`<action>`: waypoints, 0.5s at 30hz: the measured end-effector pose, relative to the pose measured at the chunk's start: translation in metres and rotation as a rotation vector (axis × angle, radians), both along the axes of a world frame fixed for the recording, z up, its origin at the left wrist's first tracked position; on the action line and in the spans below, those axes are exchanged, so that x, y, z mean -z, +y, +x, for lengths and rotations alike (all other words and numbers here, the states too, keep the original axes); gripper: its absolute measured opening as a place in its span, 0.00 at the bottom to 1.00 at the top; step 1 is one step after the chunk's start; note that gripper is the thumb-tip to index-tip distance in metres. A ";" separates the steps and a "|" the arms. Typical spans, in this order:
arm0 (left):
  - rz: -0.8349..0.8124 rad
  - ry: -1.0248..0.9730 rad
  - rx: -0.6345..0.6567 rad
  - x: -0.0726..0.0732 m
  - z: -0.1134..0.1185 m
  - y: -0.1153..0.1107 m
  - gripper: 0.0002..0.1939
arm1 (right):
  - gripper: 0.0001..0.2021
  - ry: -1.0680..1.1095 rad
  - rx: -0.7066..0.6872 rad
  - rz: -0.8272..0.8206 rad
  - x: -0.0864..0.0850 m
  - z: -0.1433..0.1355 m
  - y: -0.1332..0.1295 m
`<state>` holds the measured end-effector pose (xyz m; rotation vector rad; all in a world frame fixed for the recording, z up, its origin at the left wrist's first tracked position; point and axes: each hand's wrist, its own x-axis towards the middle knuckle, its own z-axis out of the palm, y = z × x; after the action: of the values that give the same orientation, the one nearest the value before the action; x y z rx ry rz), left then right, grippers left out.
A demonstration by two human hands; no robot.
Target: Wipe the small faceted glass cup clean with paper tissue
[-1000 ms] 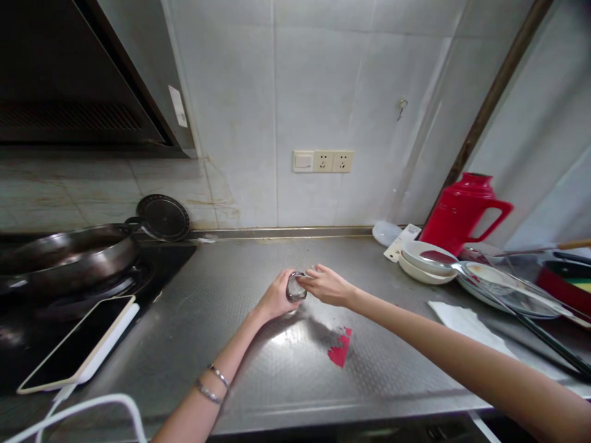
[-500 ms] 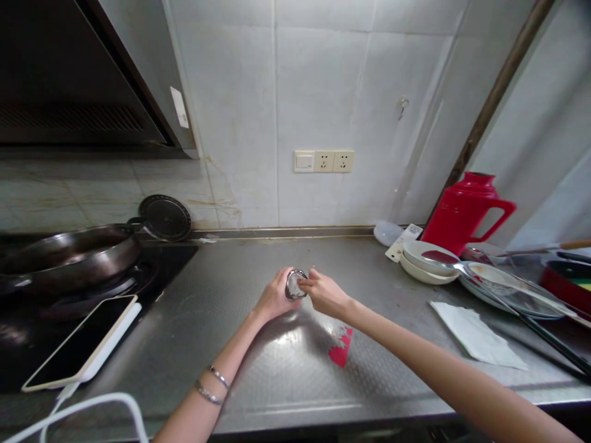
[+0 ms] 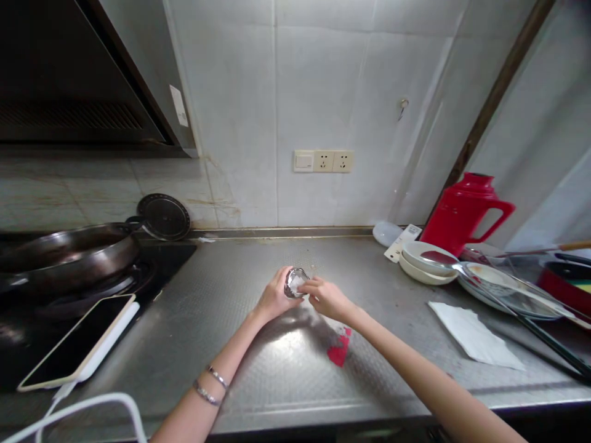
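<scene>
So we were mid-job here, with a small shiny container (image 3: 295, 278) sitting over the middle of the counter (image 3: 286, 384), mouth tipped toward us. Our left hand (image 3: 274, 296) was wrapped around its side with a firm grip. Our right hand (image 3: 329, 299) had its fingers curled at the near right of the rim, tips at or just inside the mouth, and honestly we couldn't tell if they were pinching anything. Progress-wise, we'd say the container was secured and the fingerwork at its opening was underway but not finished, since neither hand was free of it. How much was left, we couldn't judge. There was something whitish inside, too small to make out. Our left fingers hid much of the outer wall, and we couldn't see whether the base touched the counter. The jagged red scrap (image 3: 339, 352) nearer us was unclear too: could've been torn film, could've been a sticker. The pan (image 3: 99, 253) was cut off at the left edge.
</scene>
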<state>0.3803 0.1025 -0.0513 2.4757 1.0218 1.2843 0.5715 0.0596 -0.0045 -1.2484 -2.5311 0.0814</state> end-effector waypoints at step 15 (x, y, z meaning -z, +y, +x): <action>-0.141 -0.149 0.080 -0.007 0.005 -0.010 0.44 | 0.08 -0.382 -0.198 0.249 -0.018 0.019 0.007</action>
<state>0.3850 0.0921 -0.0439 2.2561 0.9332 1.3027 0.5905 0.0666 0.0138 -0.9885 -2.8671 -0.4553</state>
